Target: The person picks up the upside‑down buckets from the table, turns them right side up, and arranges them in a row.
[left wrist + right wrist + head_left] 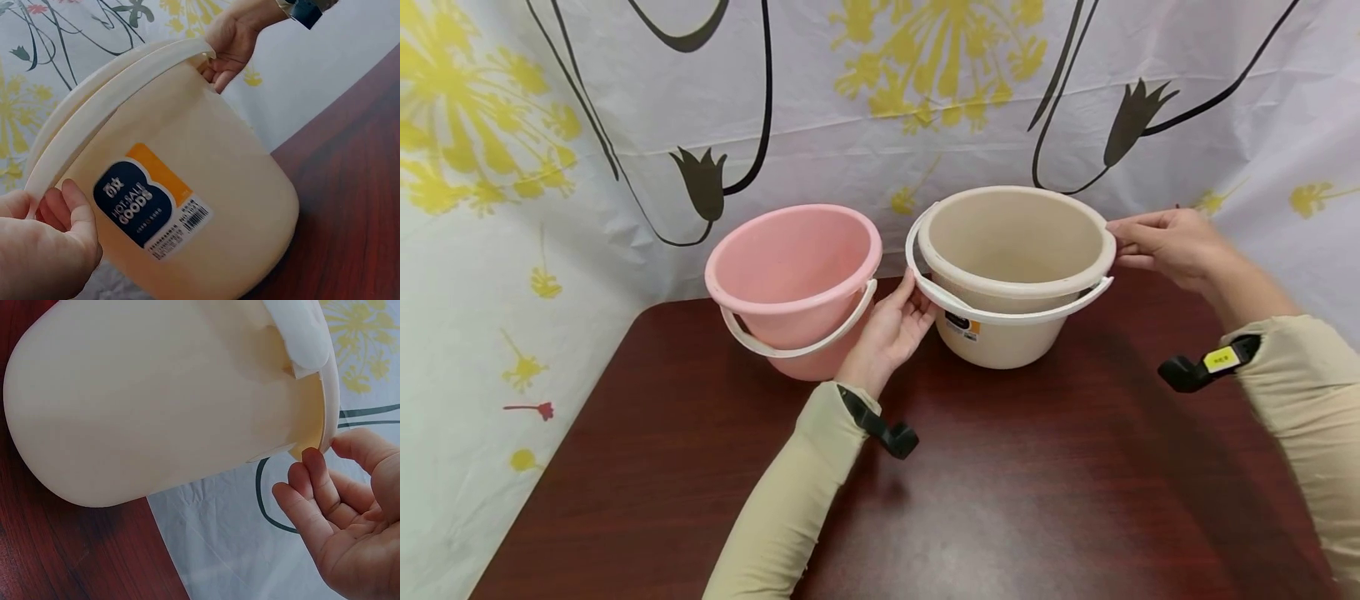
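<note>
A beige bucket (1000, 333) with a white handle (1022, 318) stands at the back right of the table, a dark blue and orange label (147, 200) on its side. At its left edge, my left hand (891, 329) grips the rim and handle together between thumb and fingers. On the opposite side my right hand (1176, 246) pinches the rim (331, 394), thumb on top and fingertips below. Left of it sits a pink bucket (790, 329), its white handle (805, 346) hanging down in front. My left hand is close to this pink bucket's right side.
A dark red-brown wooden table (1000, 483) lies beneath both buckets. Behind and to the left hangs a white cloth (647, 108) with yellow and grey flower prints, close against the table's back edge.
</note>
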A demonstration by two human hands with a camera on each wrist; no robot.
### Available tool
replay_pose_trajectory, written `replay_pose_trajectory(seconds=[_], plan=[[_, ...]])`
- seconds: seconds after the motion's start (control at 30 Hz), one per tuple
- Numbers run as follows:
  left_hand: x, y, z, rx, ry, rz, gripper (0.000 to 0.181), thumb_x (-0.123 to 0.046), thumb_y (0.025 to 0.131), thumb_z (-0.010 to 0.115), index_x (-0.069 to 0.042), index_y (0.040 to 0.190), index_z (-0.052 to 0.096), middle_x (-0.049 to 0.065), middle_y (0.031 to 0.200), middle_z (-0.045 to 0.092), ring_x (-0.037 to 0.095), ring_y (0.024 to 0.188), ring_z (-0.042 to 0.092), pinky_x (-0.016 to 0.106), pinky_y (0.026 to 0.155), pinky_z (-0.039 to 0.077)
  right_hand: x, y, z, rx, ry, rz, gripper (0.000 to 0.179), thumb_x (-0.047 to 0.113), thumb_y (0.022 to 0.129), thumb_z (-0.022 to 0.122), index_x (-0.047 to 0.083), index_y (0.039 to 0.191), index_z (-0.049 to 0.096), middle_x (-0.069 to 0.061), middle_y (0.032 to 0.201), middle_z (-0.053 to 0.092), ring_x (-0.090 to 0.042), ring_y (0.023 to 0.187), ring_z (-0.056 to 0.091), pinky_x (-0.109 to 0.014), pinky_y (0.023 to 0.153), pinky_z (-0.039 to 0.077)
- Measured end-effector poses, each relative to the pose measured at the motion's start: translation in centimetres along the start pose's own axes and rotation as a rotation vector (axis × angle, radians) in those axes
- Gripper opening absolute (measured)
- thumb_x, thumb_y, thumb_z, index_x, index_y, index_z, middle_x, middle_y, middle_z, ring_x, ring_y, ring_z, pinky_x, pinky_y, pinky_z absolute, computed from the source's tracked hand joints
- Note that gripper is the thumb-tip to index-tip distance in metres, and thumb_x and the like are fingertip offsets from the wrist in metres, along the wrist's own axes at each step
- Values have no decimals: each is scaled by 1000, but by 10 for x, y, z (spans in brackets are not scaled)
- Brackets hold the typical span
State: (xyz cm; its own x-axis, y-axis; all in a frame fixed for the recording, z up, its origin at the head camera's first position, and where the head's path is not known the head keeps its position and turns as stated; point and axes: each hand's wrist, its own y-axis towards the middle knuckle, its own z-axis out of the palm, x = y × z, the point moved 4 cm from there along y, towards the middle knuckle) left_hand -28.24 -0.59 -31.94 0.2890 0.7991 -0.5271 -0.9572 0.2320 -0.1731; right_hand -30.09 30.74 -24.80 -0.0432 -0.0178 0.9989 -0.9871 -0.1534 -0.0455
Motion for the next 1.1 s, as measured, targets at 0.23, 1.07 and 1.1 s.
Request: replay_pose_trajectory(seconds=[0.23, 1.07, 1.1], plan=[[9, 4, -14, -50, 42, -16, 17, -16, 95, 47, -10, 85, 59, 3, 83, 54, 13, 78, 53, 25, 73, 47, -2, 1, 0, -2, -7, -8, 18, 7, 89, 59, 15, 81, 73, 3, 83, 68, -11, 71, 65, -23, 66, 52], [24, 11, -25, -142, 190, -51, 11, -17, 97, 45, -13, 90, 53, 6, 87, 49, 19, 88, 49, 41, 100, 33, -1, 0, 1, -19, 36, -12, 17, 8, 88, 60, 14, 80, 73, 0, 80, 69, -12, 69, 65, -24, 63, 52], [23, 11, -25, -138, 213, -54, 11, -18, 97, 45, -13, 91, 53, 6, 88, 49, 20, 90, 49, 41, 100, 33, -1, -1, 1, -13, 22, -13, 17, 9, 89, 59, 15, 81, 73, 0, 80, 69, -12, 69, 65, -24, 63, 52]])
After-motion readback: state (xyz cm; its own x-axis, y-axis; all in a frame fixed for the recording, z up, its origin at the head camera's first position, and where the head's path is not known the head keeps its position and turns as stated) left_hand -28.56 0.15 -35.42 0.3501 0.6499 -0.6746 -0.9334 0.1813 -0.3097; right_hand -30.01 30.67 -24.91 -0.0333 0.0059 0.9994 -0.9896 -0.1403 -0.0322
